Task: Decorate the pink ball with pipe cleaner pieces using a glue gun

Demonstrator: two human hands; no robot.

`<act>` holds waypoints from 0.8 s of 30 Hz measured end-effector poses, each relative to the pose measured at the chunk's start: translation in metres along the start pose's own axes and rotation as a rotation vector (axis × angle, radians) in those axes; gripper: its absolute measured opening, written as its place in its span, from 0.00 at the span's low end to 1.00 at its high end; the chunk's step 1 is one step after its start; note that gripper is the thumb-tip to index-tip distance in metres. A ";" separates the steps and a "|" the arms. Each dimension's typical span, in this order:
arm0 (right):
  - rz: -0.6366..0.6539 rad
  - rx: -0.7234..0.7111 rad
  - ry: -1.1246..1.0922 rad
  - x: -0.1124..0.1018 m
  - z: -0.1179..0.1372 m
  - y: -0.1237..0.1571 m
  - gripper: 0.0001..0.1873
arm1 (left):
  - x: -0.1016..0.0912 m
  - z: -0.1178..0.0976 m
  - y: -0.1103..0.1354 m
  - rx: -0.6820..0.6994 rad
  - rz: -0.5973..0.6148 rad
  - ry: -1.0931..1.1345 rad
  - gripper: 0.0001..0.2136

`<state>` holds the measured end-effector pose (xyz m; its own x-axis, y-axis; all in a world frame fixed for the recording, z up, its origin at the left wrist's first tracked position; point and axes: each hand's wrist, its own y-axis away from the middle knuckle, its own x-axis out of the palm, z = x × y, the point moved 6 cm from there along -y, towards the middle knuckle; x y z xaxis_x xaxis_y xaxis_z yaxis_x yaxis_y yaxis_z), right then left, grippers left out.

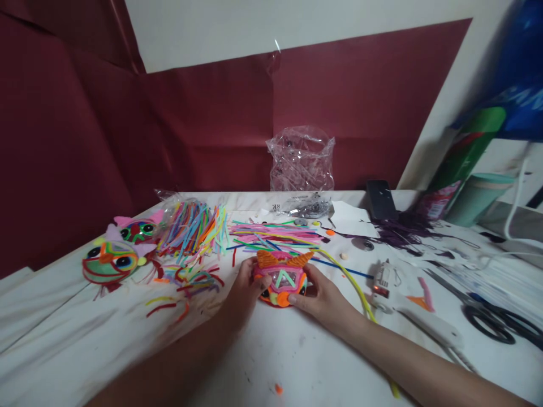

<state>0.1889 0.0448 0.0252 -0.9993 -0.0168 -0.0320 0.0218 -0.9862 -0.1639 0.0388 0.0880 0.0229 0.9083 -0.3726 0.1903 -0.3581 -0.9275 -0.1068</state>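
Observation:
My left hand (248,282) and my right hand (320,297) grip a craft animal face (282,280) from its two sides, low over the table. The face is pink with orange pipe-cleaner ears, dark eyes, an orange round piece at the front and a light green zigzag on a clear patch. My left thumb presses on its left part, and my right thumb lies by the orange piece. The other fingers are partly hidden behind it. A long yellow pipe cleaner (354,280) runs past my right hand and under the forearm.
Two finished-looking faces (111,261) sit at left by bundled pipe cleaners (193,229) and cut scraps (195,280). Loose pipe cleaners (275,233) lie behind my hands. Rightward are a glue gun (428,328), a power plug (384,277), scissors (483,314), purple strands (403,232) and a phone (380,199).

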 end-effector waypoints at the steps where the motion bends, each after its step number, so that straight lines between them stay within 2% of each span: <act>1: 0.000 0.002 -0.003 0.000 0.000 0.000 0.29 | 0.000 0.001 0.000 0.004 0.005 0.019 0.26; 6: 0.002 -0.003 0.014 0.000 -0.001 -0.001 0.31 | -0.003 0.006 0.001 0.019 0.002 0.105 0.24; 12: -0.014 -0.002 0.063 -0.002 0.000 -0.002 0.31 | -0.001 0.002 0.002 0.050 -0.019 0.057 0.25; 15: -0.030 0.020 0.100 -0.004 0.001 -0.002 0.32 | -0.004 0.005 0.001 0.075 -0.066 0.028 0.28; 19: -0.024 0.040 0.111 -0.007 -0.004 -0.004 0.33 | -0.017 0.013 -0.001 0.035 -0.181 -0.009 0.30; 24: -0.041 -0.003 0.089 -0.014 -0.013 -0.009 0.35 | -0.030 0.005 -0.003 0.056 -0.262 -0.230 0.30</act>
<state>0.2034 0.0558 0.0140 -0.9929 0.0387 -0.1129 -0.0191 -0.9853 -0.1698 0.0141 0.1021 0.0128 0.9950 -0.1001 -0.0061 -0.1000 -0.9854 -0.1380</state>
